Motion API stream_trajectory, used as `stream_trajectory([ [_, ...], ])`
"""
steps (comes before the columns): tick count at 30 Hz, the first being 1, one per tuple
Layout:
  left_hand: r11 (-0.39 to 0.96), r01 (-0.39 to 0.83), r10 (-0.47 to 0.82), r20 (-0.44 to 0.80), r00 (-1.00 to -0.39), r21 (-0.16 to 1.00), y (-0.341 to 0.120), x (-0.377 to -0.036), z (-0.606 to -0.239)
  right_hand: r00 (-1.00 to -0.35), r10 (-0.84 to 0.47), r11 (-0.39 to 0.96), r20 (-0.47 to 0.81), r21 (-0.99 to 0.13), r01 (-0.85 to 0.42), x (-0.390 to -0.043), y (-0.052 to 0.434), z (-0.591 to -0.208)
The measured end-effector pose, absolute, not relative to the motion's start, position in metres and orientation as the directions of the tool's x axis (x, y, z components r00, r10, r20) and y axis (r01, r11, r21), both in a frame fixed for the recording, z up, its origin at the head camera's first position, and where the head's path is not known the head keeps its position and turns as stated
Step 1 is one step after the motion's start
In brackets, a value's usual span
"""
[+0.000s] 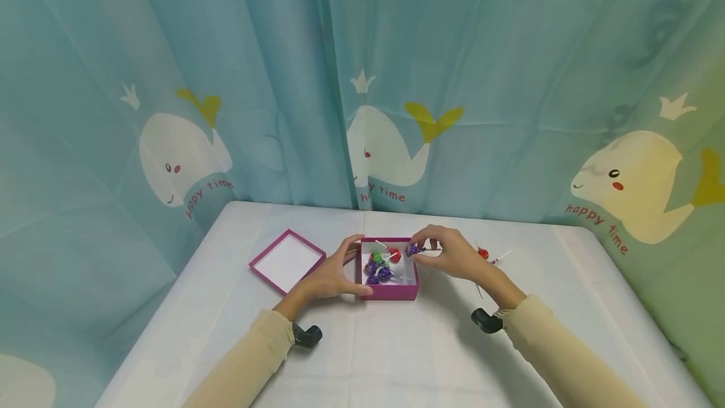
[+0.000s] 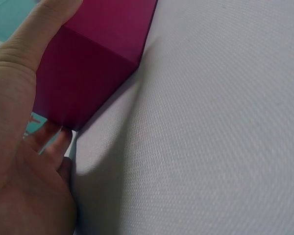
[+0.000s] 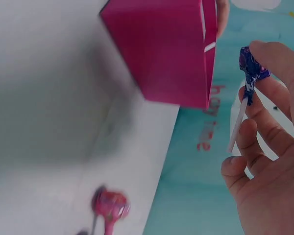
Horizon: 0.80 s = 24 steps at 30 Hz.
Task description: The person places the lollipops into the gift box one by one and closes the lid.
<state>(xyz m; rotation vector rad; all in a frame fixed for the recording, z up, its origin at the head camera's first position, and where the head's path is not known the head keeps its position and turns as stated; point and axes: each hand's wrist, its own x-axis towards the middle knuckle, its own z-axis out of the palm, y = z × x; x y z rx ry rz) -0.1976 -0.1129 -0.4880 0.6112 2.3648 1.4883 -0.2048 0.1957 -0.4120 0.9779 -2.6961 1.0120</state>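
A magenta box point(image 1: 391, 293), uncovered, stands on the white cloth in the middle. Inside it lie several lollipops: purple ones point(image 1: 385, 274), a red one point(image 1: 395, 255) and a green one point(image 1: 376, 259). My left hand point(image 1: 331, 277) grips the box's left side, thumb along the front and fingers toward the back; the left wrist view shows the thumb on the magenta wall. Over the box's right edge, my right hand point(image 1: 451, 255) pinches a purple-wrapped lollipop point(image 3: 251, 71) by its head between thumb and forefinger. Its white stick points back toward the palm.
Left of the box lies its lid point(image 1: 287, 263), white inside up with a magenta rim. A few loose lollipops, one a red lollipop point(image 1: 483, 252), lie on the table right of the box, partly behind the right forearm. A whale-print curtain point(image 1: 272, 143) hangs behind the table.
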Motion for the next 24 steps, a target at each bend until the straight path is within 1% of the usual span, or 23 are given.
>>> stream_trajectory([
  [7,0.382,0.201,0.494,-0.016,-0.869,0.902,-0.113,-0.196,-0.487,-0.773,-0.560,0.520,0.298,-0.600,-0.608,-0.211,0.164,-0.413],
  [13,0.379,0.210,0.501,-0.009,-0.865,0.901,-0.114,-0.197,-0.487,-0.769,-0.566,0.496,0.297,-0.623,-0.605,-0.212,0.145,-0.422],
  [17,0.384,0.211,0.503,-0.012,-0.864,0.899,-0.114,-0.197,-0.488,-0.766,-0.565,0.500,0.307,-0.610,-0.614,-0.211,0.135,-0.428],
  [24,0.386,0.202,0.501,-0.021,-0.865,0.900,-0.114,-0.197,-0.486,-0.754,-0.561,0.533,0.341,-0.549,-0.644,-0.211,0.126,-0.440],
])
